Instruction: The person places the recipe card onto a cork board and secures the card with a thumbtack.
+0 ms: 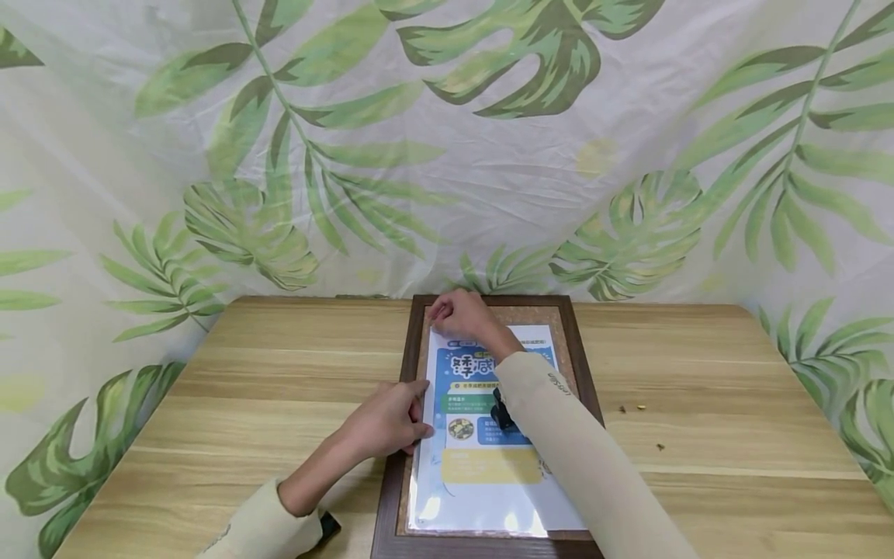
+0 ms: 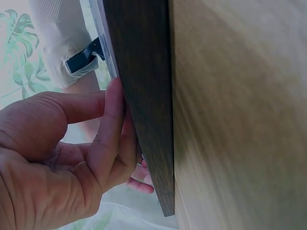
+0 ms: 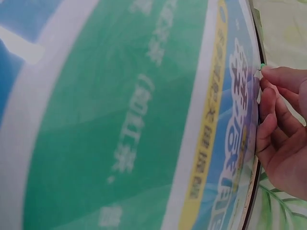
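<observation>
A glossy poster (image 1: 482, 497) with blue, green and yellow panels lies on a cork board (image 1: 534, 314) in a dark wooden frame (image 1: 583, 365). My right hand (image 1: 462, 314) is at the poster's top left corner. It pinches a small green push pin (image 3: 262, 66) between thumb and finger; the pin is mostly hidden by the fingertips. Along the poster's left edge, my left hand (image 1: 384, 419) rests with thumb and fingertips touching the edge. The left wrist view shows those fingers (image 2: 112, 103) against the sheet's side, above the frame.
The board lies on a wooden table (image 1: 293, 357), its far end by a leaf-patterned cloth (image 1: 489, 194). A few small bits (image 1: 641, 407) lie on the table to the right. My right forearm (image 1: 587, 458) crosses over the poster.
</observation>
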Demonstrator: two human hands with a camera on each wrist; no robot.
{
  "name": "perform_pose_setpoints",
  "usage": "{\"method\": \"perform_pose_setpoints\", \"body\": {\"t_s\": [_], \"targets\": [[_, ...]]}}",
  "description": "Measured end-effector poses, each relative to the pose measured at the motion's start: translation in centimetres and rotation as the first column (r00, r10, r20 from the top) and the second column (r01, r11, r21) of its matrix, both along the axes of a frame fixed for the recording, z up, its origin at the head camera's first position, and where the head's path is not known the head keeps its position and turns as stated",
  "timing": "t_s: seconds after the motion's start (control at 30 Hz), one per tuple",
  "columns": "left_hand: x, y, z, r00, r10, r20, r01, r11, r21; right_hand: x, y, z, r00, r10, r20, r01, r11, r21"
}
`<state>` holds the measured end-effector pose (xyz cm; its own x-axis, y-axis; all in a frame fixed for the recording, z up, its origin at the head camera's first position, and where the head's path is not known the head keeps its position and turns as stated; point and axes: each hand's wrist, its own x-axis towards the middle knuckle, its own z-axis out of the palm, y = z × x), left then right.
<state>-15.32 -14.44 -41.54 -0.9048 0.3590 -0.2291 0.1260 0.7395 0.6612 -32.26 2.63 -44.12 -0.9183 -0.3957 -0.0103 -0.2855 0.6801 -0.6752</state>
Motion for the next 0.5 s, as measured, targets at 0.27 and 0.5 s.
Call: {"method": "perform_pose_setpoints", "body": {"t_s": [0.27, 0.5], "targets": [[0.01, 0.15, -0.17, 1.000, -0.007, -0.005, 0.007, 1.000, -0.001, -0.22, -0.01, -0.16, 0.998, -0.058, 0.034, 0.058, 0.998, 0.011], [-0.01, 0.11, -0.20, 1.000, -0.009, -0.016, 0.009, 1.000, -0.007, -0.43, -0.32, -0.34, 0.996, -0.090, 0.014, 0.089, 0.995, 0.039]]}}
